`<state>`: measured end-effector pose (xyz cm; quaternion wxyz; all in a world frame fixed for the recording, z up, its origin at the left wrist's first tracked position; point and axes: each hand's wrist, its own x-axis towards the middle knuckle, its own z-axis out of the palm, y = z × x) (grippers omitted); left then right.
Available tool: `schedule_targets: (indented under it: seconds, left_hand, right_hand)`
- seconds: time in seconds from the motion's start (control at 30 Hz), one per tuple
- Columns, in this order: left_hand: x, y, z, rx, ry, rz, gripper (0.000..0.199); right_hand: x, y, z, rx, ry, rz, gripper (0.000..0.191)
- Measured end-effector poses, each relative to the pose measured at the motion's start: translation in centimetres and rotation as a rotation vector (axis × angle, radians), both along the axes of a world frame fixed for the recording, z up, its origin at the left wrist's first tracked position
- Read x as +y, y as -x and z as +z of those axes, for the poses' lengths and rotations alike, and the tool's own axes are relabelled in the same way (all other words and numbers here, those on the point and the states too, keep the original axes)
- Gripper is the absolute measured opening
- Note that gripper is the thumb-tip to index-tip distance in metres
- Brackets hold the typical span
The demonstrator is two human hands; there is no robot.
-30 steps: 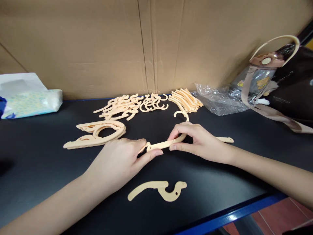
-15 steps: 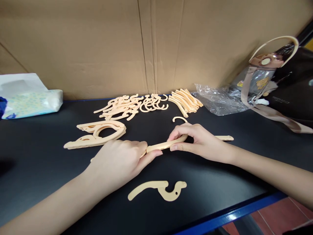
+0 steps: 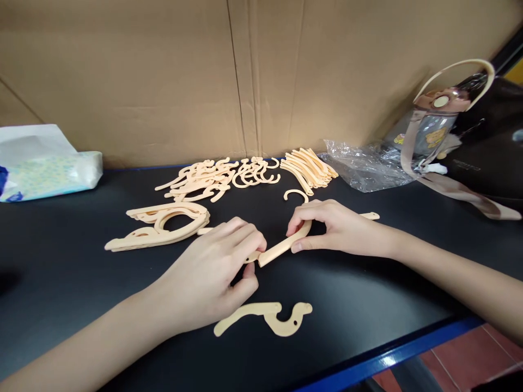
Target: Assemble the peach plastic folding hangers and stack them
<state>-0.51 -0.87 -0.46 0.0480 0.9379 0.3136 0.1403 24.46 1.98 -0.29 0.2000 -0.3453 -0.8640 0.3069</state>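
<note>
As the right hand [image 3: 341, 226] pinches the bar [image 3: 280, 250], seemingly to steady it, the left hand [image 3: 208, 267] grips a piece [image 3: 250, 257] between fingertips at the bar's end, hook [image 3: 295, 192] curving beyond the right fingers.

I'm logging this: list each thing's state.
Cream curved plastic bar: in right hand
Cream holed piece: pinched, left hand
Cream S-curved plastic piece: lying flat
Cream plastic hangers: folded, stacked
Cream plastic parts: heaped loose
Clear plastic bag: crumpled
Clear brown-lidded bottle: handle raised
White patterned pack: sheet protruding
</note>
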Motion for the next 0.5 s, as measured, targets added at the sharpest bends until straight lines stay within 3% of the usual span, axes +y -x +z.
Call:
schedule_targets:
  seconds: [0.2, 0.3, 0.4, 0.5]
  left_hand:
    - [0.0, 0.2, -0.8, -0.092, 0.047, -0.015, 0.032]
    - [0.2, 0.4, -1.2, -0.143, 0.189, 0.018, 0.041]
    - [0.3, 0.4, -1.2, -0.217, 0.307, 0.071, 0.035]
    - [0.2, 0.3, -1.2, -0.267, 0.324, 0.115, 0.025]
  right_hand:
    - [0.5, -0.6, 0.0, -0.042, 0.007, 0.019, 0.026]
    - [0.6, -0.5, -0.4, -0.067, -0.080, -0.007, 0.036]
    - [0.3, -0.3, -0.7, -0.082, -0.124, -0.036, 0.042]
    - [-0.1, 0.0, -0.8, -0.063, -0.139, -0.042, 0.051]
